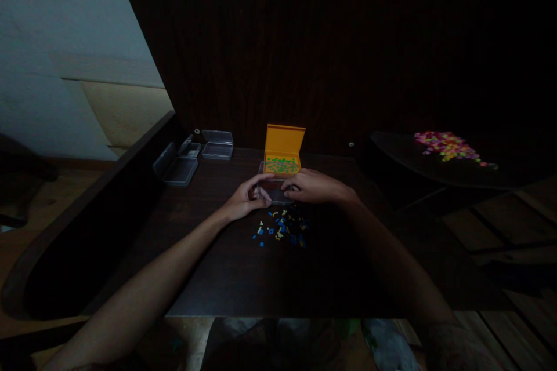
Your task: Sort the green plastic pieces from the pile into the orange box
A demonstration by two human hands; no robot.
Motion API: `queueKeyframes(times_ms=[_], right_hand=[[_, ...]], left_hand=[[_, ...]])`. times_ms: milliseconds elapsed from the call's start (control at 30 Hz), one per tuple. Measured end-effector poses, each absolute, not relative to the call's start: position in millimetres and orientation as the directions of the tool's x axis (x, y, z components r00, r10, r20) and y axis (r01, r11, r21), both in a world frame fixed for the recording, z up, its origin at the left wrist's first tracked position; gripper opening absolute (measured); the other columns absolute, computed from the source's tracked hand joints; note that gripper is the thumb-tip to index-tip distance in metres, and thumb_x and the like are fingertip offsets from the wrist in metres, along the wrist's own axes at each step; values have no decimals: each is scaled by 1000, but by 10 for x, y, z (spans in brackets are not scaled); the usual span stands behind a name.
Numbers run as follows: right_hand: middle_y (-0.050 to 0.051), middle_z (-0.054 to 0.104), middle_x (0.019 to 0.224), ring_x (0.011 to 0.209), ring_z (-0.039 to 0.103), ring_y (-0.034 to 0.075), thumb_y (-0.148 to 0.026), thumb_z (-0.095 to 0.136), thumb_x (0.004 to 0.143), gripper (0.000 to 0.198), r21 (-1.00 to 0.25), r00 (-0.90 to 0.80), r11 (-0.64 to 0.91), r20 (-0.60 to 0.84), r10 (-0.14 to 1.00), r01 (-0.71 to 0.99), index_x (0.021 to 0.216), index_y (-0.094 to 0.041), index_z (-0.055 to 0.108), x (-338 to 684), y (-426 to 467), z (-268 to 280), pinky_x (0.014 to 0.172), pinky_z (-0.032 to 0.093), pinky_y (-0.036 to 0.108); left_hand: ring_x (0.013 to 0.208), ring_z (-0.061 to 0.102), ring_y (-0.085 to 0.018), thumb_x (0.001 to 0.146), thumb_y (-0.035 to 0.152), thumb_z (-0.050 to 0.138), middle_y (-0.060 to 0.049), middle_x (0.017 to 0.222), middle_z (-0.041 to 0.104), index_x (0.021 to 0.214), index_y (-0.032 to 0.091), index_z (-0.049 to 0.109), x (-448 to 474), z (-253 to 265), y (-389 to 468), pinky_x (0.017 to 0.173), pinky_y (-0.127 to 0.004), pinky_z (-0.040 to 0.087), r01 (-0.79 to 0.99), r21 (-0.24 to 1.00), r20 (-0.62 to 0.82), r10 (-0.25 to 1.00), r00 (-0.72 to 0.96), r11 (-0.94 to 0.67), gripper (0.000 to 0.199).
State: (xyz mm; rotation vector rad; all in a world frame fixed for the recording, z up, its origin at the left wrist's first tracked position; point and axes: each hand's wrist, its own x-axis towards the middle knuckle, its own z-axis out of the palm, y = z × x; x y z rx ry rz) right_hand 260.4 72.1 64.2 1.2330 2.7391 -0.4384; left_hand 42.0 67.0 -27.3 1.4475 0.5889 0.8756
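Observation:
A clear plastic box (275,192) with its lid raised sits on the dark table. My left hand (249,198) grips its left side, thumb along the front and fingers behind. My right hand (314,185) reaches over the box's right part with bent fingers close together; what they hold, if anything, is hidden. Just in front lies a loose scatter of small blue and pale yellow toy bricks (282,229). Behind the clear box stands an orange case (285,140), lid up, with many small green pieces (282,164) inside.
Several clear plastic boxes with raised lids, among them one box (180,171) and another (217,148), stand at the back left. A raised wooden side (130,168) bounds the table's left. Pink, yellow and purple small pieces (452,146) lie on a dark surface at right.

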Motion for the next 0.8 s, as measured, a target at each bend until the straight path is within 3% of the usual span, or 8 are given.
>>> queueKeyframes(times_ms=[333,800], right_hand=[[4,72,93,80,63,17,-27,51,87,30,-194,-671,643,-194,715,741,110,-22,70,2578,708,635,68,40,25],[4,72,108,92,65,19,-24,51,88,29,-195,-650,620,-204,732,760,111,-23,69,2618,690,714,77,43,27]], left_hand=[[70,64,-13,71,19,75,-3,77,68,135,14,46,420,-298,690,69,-26,47,-142,985,165,800,577,-101,71],[70,64,-13,71,18,75,-3,77,69,135,15,47,415,-282,686,70,-25,47,-154,984,164,799,579,-90,70]])
